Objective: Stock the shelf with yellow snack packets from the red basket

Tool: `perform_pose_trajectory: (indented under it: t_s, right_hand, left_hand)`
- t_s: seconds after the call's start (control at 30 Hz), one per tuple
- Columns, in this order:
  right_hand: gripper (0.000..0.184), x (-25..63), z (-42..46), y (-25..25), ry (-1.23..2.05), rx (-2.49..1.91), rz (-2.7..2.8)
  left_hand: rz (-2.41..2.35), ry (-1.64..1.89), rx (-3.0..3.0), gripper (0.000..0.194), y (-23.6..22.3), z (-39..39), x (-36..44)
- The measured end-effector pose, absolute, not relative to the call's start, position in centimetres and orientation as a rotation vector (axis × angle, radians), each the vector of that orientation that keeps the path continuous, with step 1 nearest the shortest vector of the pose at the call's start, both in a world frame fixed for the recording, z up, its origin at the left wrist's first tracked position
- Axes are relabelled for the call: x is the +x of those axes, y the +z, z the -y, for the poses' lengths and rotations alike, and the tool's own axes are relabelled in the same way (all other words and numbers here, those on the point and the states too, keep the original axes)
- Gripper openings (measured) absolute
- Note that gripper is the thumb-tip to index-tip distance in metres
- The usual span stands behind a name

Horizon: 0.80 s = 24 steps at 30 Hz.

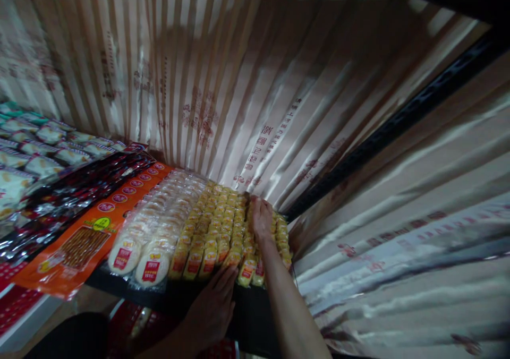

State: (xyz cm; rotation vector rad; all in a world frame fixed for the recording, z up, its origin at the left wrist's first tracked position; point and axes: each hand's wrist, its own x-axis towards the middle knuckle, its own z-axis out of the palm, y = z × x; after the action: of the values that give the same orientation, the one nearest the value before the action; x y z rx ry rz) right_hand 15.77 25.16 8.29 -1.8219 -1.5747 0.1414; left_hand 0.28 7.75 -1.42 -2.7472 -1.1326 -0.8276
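Note:
Rows of small yellow-wrapped snack packets (217, 215) stand upright on a dark shelf (255, 308). My left hand (213, 300) is at the front edge, its fingers stretched out against the front of one packet row. Farther in, my right hand (262, 218) reaches over the right-hand rows to the back. Its fingers curl down among the packets there, and their tips are hidden, so what they hold cannot be made out. Left of the yellow rows stand two rows of round white wrapped cakes (151, 266) with red labels.
An orange snack bag (85, 247) lies left of the cakes, beside dark glossy packets (87, 191) and white snack bags (51, 133). Pleated printed fabric (223, 83) hangs behind and to the right. A black bar (382, 141) slants across it.

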Motion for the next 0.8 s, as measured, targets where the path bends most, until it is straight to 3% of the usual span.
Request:
perform_pose_trajectory:
  t_s: [0.27,0.53,0.8]
  right_hand:
    - [0.064,15.7,-17.3,7.5,0.208,-1.667,1.748]
    - [0.065,14.2,-18.9,6.8,0.164,-1.712,1.952]
    - [0.073,15.5,-20.2,6.7,0.141,-1.788,1.725]
  left_hand:
    - [1.141,-0.826,-2.815,0.051,-1.3,-7.7,0.3]
    - [1.164,-0.816,-2.758,0.054,-1.1,-7.6,0.3]
    - [1.165,-0.858,-2.786,0.057,-1.1,-7.4,0.3]
